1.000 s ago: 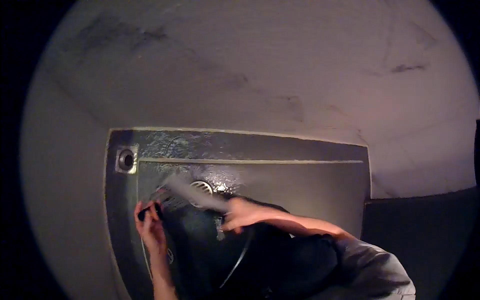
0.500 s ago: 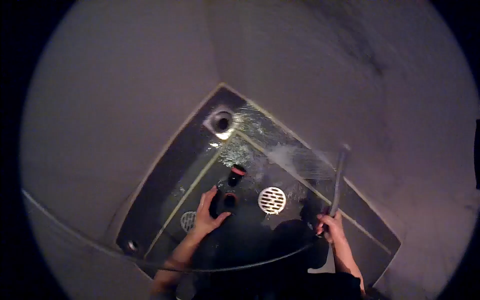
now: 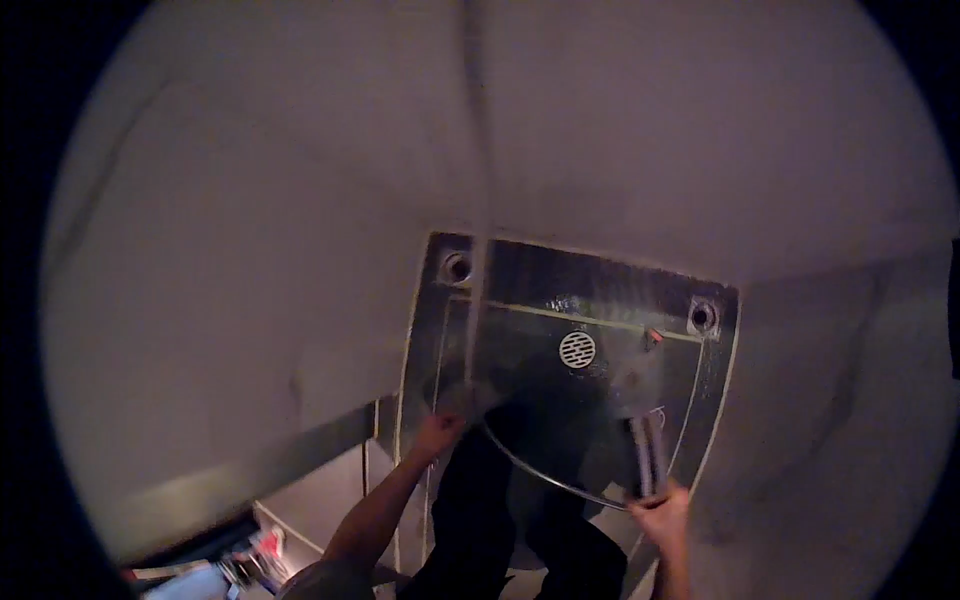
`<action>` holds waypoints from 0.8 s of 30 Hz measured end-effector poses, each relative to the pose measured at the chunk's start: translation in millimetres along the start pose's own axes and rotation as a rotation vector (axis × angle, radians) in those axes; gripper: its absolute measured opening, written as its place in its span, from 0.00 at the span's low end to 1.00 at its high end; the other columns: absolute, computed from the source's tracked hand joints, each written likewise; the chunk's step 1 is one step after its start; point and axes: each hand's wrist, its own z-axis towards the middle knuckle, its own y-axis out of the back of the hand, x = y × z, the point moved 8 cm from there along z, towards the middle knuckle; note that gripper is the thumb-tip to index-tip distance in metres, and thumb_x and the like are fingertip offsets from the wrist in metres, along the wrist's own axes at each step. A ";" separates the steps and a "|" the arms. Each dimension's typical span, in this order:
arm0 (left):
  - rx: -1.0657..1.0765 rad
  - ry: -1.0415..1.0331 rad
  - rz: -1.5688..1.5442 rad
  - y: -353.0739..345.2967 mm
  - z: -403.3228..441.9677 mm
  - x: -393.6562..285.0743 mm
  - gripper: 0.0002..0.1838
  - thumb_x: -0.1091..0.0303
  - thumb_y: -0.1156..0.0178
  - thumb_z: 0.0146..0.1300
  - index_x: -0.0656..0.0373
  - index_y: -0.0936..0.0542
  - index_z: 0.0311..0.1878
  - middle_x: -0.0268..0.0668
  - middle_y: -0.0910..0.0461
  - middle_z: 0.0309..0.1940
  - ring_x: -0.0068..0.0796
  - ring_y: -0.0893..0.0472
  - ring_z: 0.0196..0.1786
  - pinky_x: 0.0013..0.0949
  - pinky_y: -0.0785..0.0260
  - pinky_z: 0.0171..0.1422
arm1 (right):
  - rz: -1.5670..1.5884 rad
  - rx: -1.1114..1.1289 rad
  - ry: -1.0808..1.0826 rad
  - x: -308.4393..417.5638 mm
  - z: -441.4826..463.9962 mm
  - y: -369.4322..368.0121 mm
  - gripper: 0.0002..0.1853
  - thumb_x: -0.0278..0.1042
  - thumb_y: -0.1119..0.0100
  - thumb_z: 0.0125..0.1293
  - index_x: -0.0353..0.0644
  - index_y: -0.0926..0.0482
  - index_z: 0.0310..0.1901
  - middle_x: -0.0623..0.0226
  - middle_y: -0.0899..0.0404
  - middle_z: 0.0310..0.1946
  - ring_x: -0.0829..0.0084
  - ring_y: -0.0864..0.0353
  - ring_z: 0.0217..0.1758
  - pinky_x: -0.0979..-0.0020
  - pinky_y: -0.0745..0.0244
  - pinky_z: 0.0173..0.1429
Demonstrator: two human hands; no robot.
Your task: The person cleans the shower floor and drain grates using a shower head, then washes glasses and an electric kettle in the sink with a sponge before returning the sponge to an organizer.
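Observation:
My right hand [image 3: 662,508] is closed round the lower end of a long silvery spray wand [image 3: 647,455]. The wand points away from me over the dark wet floor [image 3: 550,400], its far end blurred. From my right hand a thin hose [image 3: 545,480] curves left and meets the area beside my left hand [image 3: 440,432]. That hand is low over the left of the floor, near the hanging hose; motion smears its fingers, and any object in them is not readable. A round slotted drain grate [image 3: 577,350] lies beyond the hands, and a small orange-red piece [image 3: 653,337] right of it.
Two drain holes sit in the far corners, a left drain hole [image 3: 457,267] and a right drain hole [image 3: 703,317]. Pale walls [image 3: 250,250] surround the floor. Bright, blurred items [image 3: 260,550] are piled at the lower left. My dark-clothed legs [image 3: 470,490] stand between my arms.
The view has turned, so two floor corners now show at the far side. My left hand has left the dark round opening. My right hand still grips the wand.

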 end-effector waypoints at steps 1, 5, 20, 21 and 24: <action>-0.029 0.008 -0.044 3.1 -31.0 39.0 0.16 0.59 0.43 0.55 0.64 0.23 0.38 0.38 0.21 0.28 0.27 0.23 0.34 0.30 0.31 0.40 | -0.024 0.070 0.078 7.7 -11.4 -17.5 0.16 0.32 0.31 0.38 0.37 0.27 0.27 0.66 0.25 0.14 0.71 0.23 0.18 0.72 0.29 0.26; -0.245 0.293 -0.364 24.9 -218.1 124.3 0.14 0.63 0.44 0.54 0.65 0.23 0.38 0.38 0.21 0.28 0.24 0.23 0.32 0.28 0.32 0.40 | -0.352 0.332 0.435 49.3 -59.6 -66.0 0.17 0.33 0.32 0.36 0.37 0.27 0.28 0.60 0.24 0.16 0.64 0.22 0.20 0.69 0.28 0.28; -0.284 1.529 -1.413 -370.4 -818.4 255.0 0.15 0.63 0.43 0.55 0.70 0.25 0.28 0.46 0.23 0.22 0.39 0.23 0.20 0.38 0.27 0.25 | -1.204 0.331 0.705 -34.0 -171.2 -312.8 0.17 0.42 0.41 0.41 0.38 0.23 0.31 0.53 0.22 0.27 0.56 0.21 0.33 0.60 0.27 0.39; -0.465 1.242 -1.673 -399.5 -836.4 243.9 0.16 0.58 0.42 0.54 0.66 0.24 0.30 0.42 0.23 0.23 0.37 0.22 0.24 0.35 0.29 0.25 | -1.221 0.461 0.630 -41.0 -183.7 -326.6 0.18 0.43 0.41 0.41 0.37 0.23 0.32 0.53 0.22 0.28 0.58 0.21 0.34 0.60 0.27 0.40; -0.012 1.673 -1.487 -500.7 -904.6 226.8 0.21 0.50 0.45 0.55 0.63 0.24 0.34 0.39 0.23 0.26 0.33 0.22 0.30 0.29 0.32 0.28 | -1.452 0.763 0.783 -62.7 -296.2 -392.6 0.21 0.45 0.39 0.42 0.38 0.23 0.36 0.56 0.21 0.31 0.60 0.21 0.36 0.60 0.27 0.41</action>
